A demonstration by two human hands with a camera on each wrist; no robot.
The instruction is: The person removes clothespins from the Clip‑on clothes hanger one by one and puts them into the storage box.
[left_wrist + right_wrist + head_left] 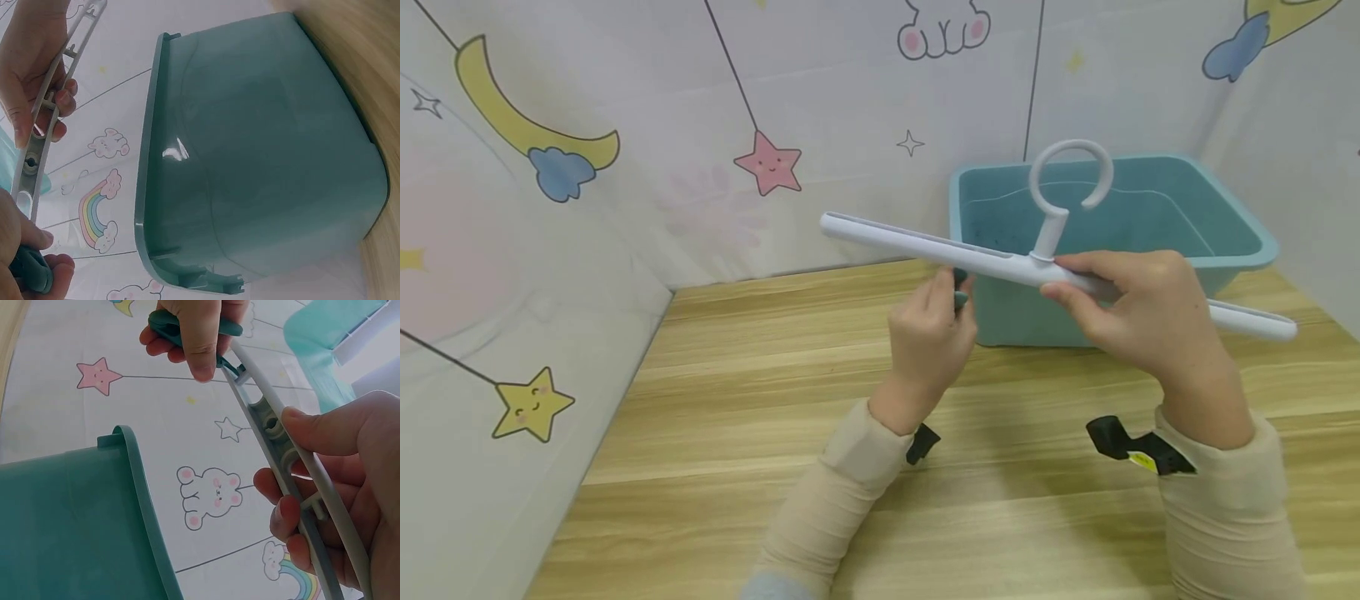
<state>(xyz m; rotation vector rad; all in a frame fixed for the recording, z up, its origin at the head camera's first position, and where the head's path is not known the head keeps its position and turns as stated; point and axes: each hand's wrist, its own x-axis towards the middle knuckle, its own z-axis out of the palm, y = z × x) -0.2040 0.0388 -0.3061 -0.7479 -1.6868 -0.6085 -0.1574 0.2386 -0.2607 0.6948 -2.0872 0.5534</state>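
My right hand grips a white plastic hanger right of its round hook, thumb and fingers on either side of the bar. The bar slopes down to the right, hook upward. Seen from below in the right wrist view, the bar is hollow, with small pegs inside. Under its left half, my left hand pinches a dark teal clothes clip. The clip's thin loop reaches into the hollow; whether it is hooked on a peg I cannot tell. In the head view the hand mostly hides the clip.
Just behind the hands, a teal plastic bin stands on the wood-grain table, its rim below the hook. A white backdrop with stars and moons rises behind. Black camera mounts sit at both wrists.
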